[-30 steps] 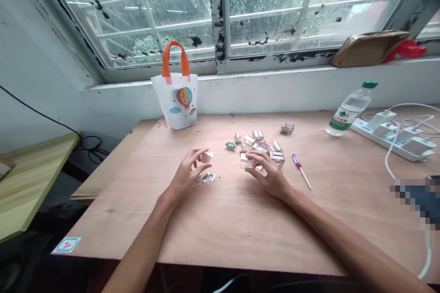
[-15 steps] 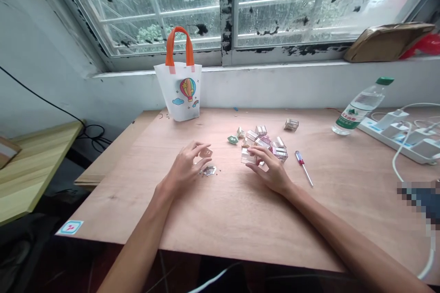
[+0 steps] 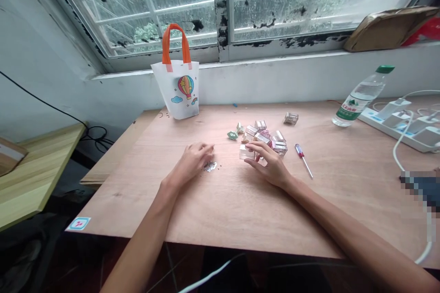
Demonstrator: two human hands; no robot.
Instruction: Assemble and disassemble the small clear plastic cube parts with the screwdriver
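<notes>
My left hand (image 3: 195,159) is closed, with its fingers curled together and slightly blurred. What sits between its fingertips is hidden. Beneath those fingertips lies a small heap of flat, silvery metal pieces (image 3: 210,166), with tiny specks scattered around it. My right hand (image 3: 270,162) grips a clear, boxy plastic piece (image 3: 246,152) between thumb and fingers, at the front of a pile. Several similar clear and pinkish boxy pieces (image 3: 264,136) make up that pile, partly covered by the hand. A small green piece (image 3: 233,135) lies left of the pile.
A screwdriver (image 3: 304,160) lies right of the pile, and one boxy piece (image 3: 291,118) sits apart behind it. A white bag (image 3: 177,91) with orange handles stands at the back. A water bottle (image 3: 360,96) and a power strip (image 3: 395,128) are at the right.
My left hand's fingers have closed in; the small pinkish piece seen between them earlier is now hidden. The right hand keeps its hold. The whole view has shifted slightly.
</notes>
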